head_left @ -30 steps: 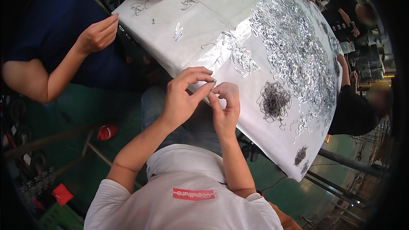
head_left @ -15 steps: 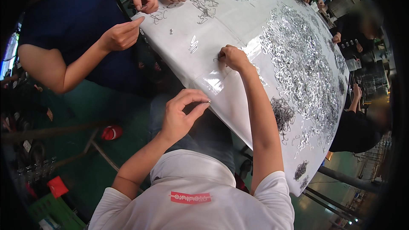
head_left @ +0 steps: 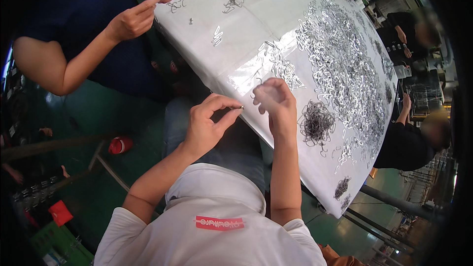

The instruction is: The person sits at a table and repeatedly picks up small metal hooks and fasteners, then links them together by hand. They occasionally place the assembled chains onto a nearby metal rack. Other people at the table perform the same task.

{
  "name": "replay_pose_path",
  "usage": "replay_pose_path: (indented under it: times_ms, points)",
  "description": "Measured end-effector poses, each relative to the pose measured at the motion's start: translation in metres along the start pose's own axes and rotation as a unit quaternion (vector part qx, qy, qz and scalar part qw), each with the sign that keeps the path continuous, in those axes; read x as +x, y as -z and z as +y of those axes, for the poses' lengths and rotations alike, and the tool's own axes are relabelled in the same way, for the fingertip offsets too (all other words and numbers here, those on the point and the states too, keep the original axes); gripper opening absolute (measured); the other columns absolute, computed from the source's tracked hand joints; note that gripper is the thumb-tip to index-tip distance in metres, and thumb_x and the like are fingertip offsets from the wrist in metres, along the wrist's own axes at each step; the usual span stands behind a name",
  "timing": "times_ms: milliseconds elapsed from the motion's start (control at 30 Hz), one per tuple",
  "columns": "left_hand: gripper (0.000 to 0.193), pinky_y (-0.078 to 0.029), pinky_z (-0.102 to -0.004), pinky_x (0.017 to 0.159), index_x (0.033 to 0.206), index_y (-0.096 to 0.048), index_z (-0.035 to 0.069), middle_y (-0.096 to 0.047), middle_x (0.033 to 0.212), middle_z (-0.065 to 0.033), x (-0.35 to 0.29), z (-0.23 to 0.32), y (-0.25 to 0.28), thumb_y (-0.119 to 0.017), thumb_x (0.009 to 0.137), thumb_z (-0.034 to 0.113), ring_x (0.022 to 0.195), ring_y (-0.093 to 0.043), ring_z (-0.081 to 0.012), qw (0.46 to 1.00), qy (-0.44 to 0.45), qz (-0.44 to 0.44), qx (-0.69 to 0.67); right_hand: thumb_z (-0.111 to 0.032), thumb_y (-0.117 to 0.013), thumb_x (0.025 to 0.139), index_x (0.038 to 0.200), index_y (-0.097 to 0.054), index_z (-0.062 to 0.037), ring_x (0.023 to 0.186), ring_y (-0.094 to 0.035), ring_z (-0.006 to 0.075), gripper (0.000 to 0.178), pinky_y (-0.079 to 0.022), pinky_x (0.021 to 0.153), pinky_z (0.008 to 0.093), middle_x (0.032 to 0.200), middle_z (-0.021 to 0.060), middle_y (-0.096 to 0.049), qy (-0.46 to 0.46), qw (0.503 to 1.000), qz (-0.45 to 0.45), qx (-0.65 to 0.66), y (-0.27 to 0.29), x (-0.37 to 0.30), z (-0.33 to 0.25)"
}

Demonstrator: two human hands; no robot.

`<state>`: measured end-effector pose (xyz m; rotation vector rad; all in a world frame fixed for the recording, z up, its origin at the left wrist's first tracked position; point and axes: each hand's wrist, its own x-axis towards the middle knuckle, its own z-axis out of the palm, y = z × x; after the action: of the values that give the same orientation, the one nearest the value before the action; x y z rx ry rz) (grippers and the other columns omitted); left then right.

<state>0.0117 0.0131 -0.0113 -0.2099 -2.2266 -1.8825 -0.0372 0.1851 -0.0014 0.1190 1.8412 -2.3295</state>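
Note:
Just off the near table edge, my left hand (head_left: 208, 120) is closed in a pinch. A tiny metal piece (head_left: 242, 108) shows at its thumb and fingertips, too small to name. My right hand (head_left: 277, 106) is close to its right, over the edge, fingers curled and a little smeared by motion. A thin bent wire hook (head_left: 259, 80) sticks out at its fingertips. Beyond the right hand, several shiny wire hooks (head_left: 283, 66) lie loose on the white-covered table (head_left: 197, 51). A dark tangled heap of wire hooks (head_left: 317, 123) lies to the right.
A wide spread of metal hooks (head_left: 345, 64) covers the table's right half. A few pieces (head_left: 217, 36) lie at the left. A co-worker's hands (head_left: 143, 12) work at the left corner; other people sit along the far and right sides. A red object (head_left: 119, 145) is on the floor.
My right hand has drawn back from the table toward my left hand, bringing a wire hook and uncovering the loose hooks. My left hand keeps its pinch. The co-worker's hands at left have come together.

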Motion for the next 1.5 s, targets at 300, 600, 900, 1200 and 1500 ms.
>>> replay_pose_path:
  times_ms: [300,600,900,1200,1500]
  points:
    - [0.018,-0.05,-0.0264,0.07,0.096,-0.069,0.004,-0.067,0.089,-0.0057,-0.002,0.006,-0.011,-0.069,0.078,-0.002,0.078,-0.064,-0.016,0.999,-0.027,0.013,-0.009,0.003,-0.068,0.083,0.099,-0.054,-0.0037,0.068,-0.063,0.0141,0.023,-0.051,0.056,0.023,0.088,0.0093,-0.064,0.047,0.989,0.062,0.129,-0.016,-0.049,0.004]
    - [0.027,-0.052,-0.0286,0.072,0.101,-0.064,0.004,-0.065,0.09,-0.0085,0.003,0.002,-0.022,-0.069,0.076,-0.007,0.084,-0.067,-0.0186,0.999,-0.042,0.023,-0.006,0.002,-0.067,0.085,0.096,-0.05,-0.0044,0.071,-0.063,0.0143,0.021,-0.052,0.059,0.0241,0.089,0.0105,-0.063,0.082,0.985,0.087,0.121,-0.02,-0.049,0.008]
    - [0.027,-0.052,-0.0299,0.072,0.101,-0.063,0.003,-0.065,0.09,-0.009,0.007,-0.001,-0.028,-0.068,0.076,-0.007,0.083,-0.067,-0.0197,0.998,-0.046,0.028,-0.01,0.004,-0.065,0.085,0.094,-0.048,-0.0047,0.075,-0.062,0.0146,0.021,-0.053,0.064,0.0253,0.091,0.012,-0.063,0.138,0.976,0.121,0.118,-0.023,-0.042,0.017]
    - [0.016,-0.051,-0.035,0.073,0.098,-0.065,0.001,-0.066,0.092,-0.0106,0.052,-0.051,-0.039,-0.064,0.082,-0.001,0.085,-0.063,-0.0267,0.992,-0.103,0.03,0.071,0.01,-0.063,0.084,0.091,-0.045,-0.0056,0.072,-0.061,0.0158,0.025,-0.055,0.061,0.0277,0.089,0.0148,-0.063,0.225,0.959,0.142,0.1,-0.02,-0.047,0.015]
    - [0.016,-0.041,-0.0399,0.081,0.094,-0.063,0.01,-0.057,0.096,-0.0031,0.139,-0.128,-0.1,-0.068,0.08,0.017,0.099,-0.053,-0.0236,0.91,-0.061,-0.048,0.407,0.01,-0.063,0.084,0.092,-0.046,-0.0055,0.073,-0.061,0.0169,0.025,-0.054,0.064,0.0283,0.089,0.015,-0.063,0.19,0.967,0.15,0.078,-0.016,-0.053,0.011]
